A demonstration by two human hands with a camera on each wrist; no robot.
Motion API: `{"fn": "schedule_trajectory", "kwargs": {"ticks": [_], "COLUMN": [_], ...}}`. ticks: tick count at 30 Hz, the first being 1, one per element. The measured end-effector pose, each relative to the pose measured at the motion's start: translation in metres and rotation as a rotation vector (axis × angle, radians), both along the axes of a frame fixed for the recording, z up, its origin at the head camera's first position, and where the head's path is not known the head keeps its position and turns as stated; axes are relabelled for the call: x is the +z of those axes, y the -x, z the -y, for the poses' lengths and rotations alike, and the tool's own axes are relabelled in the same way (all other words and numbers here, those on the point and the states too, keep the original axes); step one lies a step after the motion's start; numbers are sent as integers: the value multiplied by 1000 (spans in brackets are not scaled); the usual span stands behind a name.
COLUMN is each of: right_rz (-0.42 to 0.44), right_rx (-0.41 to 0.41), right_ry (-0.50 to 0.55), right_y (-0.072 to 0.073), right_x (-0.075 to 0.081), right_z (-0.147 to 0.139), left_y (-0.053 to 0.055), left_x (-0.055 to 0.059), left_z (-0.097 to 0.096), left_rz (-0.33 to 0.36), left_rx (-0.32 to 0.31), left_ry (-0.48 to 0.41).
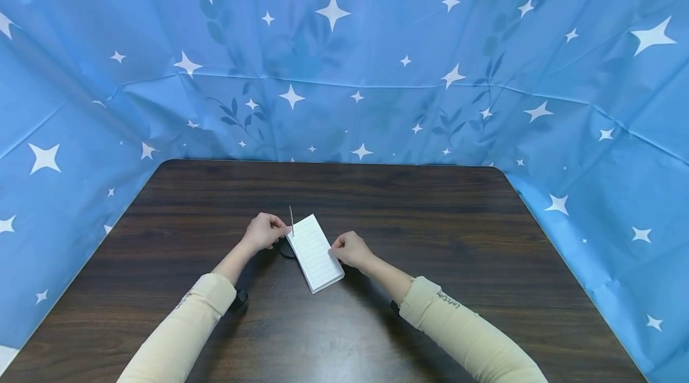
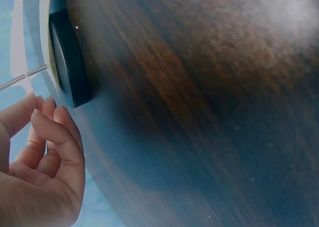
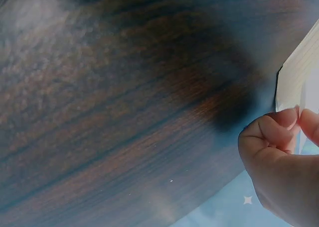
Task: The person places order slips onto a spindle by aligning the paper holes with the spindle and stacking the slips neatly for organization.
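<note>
A white ruled sheet of paper [image 1: 314, 251] lies over a thick paper pad [image 3: 294, 80], tilted on the dark table. At its upper left corner, my left hand [image 1: 265, 231] pinches the sheet between thumb and fingertips. My right hand [image 1: 352, 249] pinches the sheet's right edge, and the right wrist view shows that edge raised off the pad. A thin metal rod [image 1: 292, 220] stands up at the sheet's upper left, close to the left fingertips. Beneath the pad, a black base [image 2: 70, 62] shows in the left wrist view.
The dark wood-grain table [image 1: 430, 209] reaches out on all sides of the pad. A blue curtain [image 1: 366, 60] with white stars hangs behind and along both sides of it. Dark bands sit at both wrists, below the cream sleeves [image 1: 183, 323].
</note>
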State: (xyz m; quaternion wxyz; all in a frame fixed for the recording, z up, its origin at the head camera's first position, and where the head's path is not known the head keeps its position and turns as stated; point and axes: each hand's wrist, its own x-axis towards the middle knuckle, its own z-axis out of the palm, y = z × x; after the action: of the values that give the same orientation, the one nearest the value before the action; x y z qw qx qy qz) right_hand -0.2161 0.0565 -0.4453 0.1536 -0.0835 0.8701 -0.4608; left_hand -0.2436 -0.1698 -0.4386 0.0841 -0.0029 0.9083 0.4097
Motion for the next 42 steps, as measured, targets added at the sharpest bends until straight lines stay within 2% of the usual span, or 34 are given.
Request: {"fn": "schedule_trajectory", "kwargs": {"ticks": [8,18,25,34,42], "right_rz": [-16,-58,-45,-46,-85], "right_rx": [-2,18,37,74,81], "right_ry": [-85,-126,-134,-151,-206], "right_y": [1,2,4,5,4], "right_x": [-3,-5,-7,-5,-4], "right_z": [3,6,6,5,6], "left_y": [1,-4,-4,-4,-2], "left_x": [-3,-5,-7,-10,-11], "left_z": [0,-7,-10,-13,-15], "left_rz": [-16,-71,-66,-92,-119], "left_rx": [-46,-117,-137,-161,-174], "left_ry": [73,194,252,312,359]}}
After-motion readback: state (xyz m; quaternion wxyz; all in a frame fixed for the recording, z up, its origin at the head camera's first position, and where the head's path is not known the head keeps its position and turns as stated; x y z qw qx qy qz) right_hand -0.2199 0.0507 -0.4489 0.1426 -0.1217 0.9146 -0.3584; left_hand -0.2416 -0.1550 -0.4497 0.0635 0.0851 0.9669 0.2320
